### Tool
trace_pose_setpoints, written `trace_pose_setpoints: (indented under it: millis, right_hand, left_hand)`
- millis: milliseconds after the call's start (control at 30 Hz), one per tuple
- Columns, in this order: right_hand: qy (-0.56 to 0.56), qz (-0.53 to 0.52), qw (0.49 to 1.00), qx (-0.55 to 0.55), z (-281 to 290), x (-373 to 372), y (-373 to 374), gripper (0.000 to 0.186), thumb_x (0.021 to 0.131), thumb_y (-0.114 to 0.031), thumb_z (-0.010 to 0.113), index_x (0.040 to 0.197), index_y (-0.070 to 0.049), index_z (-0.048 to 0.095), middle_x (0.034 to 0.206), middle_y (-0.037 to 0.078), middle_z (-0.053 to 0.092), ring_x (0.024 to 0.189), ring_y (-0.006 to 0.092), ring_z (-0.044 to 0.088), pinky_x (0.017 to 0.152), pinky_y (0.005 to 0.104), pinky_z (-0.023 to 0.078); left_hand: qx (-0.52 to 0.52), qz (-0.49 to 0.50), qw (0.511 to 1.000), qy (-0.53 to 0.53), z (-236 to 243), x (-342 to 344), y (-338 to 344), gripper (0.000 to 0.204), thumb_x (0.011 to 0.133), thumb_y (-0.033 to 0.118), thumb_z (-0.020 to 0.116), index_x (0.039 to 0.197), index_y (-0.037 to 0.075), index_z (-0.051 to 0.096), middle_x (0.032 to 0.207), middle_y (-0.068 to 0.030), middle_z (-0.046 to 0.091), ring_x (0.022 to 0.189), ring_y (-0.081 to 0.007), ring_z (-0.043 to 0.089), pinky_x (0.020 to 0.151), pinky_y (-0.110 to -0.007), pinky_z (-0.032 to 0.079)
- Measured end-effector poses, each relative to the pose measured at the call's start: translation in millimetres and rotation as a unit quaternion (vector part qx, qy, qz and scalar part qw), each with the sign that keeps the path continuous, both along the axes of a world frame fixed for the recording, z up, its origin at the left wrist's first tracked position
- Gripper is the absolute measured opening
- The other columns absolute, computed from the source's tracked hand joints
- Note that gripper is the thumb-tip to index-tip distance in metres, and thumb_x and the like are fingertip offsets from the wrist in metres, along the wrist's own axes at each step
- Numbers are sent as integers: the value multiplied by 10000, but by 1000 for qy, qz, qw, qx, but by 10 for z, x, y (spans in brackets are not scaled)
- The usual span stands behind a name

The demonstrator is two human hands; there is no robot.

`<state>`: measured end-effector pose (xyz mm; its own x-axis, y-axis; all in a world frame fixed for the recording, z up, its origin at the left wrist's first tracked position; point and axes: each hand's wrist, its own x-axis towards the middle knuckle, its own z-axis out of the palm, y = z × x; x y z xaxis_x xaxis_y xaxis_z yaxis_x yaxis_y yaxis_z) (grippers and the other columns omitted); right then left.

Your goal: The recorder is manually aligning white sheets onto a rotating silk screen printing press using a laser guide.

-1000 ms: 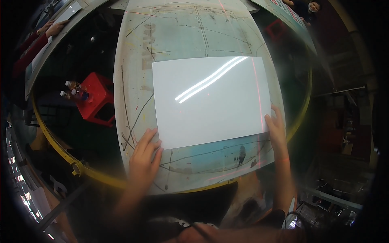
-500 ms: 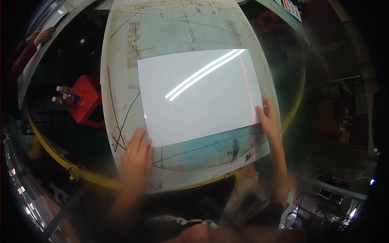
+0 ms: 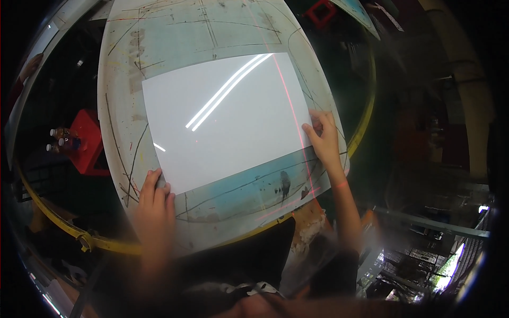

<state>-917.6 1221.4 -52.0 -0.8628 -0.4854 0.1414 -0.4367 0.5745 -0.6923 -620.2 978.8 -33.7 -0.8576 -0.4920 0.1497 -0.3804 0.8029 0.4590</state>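
A glossy white sheet [image 3: 228,122] lies on a pale, marked work board [image 3: 119,79], with two bright light streaks reflected on it. My left hand [image 3: 155,199] holds its near left corner, fingers bent at the edge; their undersides are hidden. At the near right edge, my right hand [image 3: 324,135] pinches the sheet with the thumb on top, the other fingers partly hidden beyond the edge. A red light line [image 3: 290,106] runs down the sheet close to its right side and continues onto the board.
Bottles [image 3: 69,143] stand on a red stool [image 3: 93,132] to the left. A yellow curved rail [image 3: 114,246] passes below the board. Another person's hand [image 3: 32,66] rests on a surface at far left. A second red stool [image 3: 319,13] sits at the top right.
The whole view has shifted, so board, sheet and hands appear farther left and slightly turned. Both hands stay at the same places on the sheet, which keeps nearly the same position on the board.
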Motion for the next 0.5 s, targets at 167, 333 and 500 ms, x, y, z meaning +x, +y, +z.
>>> trace_pose_setpoints:
  millis: [167, 333, 500]
  right_hand:
    - [-1, -1, 1000, -3, 26, 29, -30, 383, 775, -29, 660, 1150, 11, 592, 986, 79, 492, 821, 166, 484, 773, 274, 455]
    - [16, 0, 1000, -7, -3, 28, -14, 385, 790, -62, 656, 1164, 0, 592, 970, 82, 511, 778, 153, 487, 734, 262, 445]
    - [12, -1, 1000, -1, 16, 39, -31, 373, 781, -30, 658, 1145, 13, 588, 993, 84, 497, 815, 171, 485, 752, 276, 447]
  left_hand:
    - [21, 5, 1000, -2, 4, 10, 5, 83, 824, -14, 599, 900, -31, 572, 1282, -146, 537, 1216, -357, 502, 961, -406, 434]
    - [24, 2, 1000, 4, -22, -9, 5, 98, 826, -13, 595, 917, -25, 561, 1280, -158, 537, 1209, -356, 509, 962, -402, 433]
    - [13, 1, 1000, 1, -27, 9, -5, 107, 814, -6, 610, 909, -18, 564, 1288, -142, 528, 1211, -340, 508, 948, -401, 445]
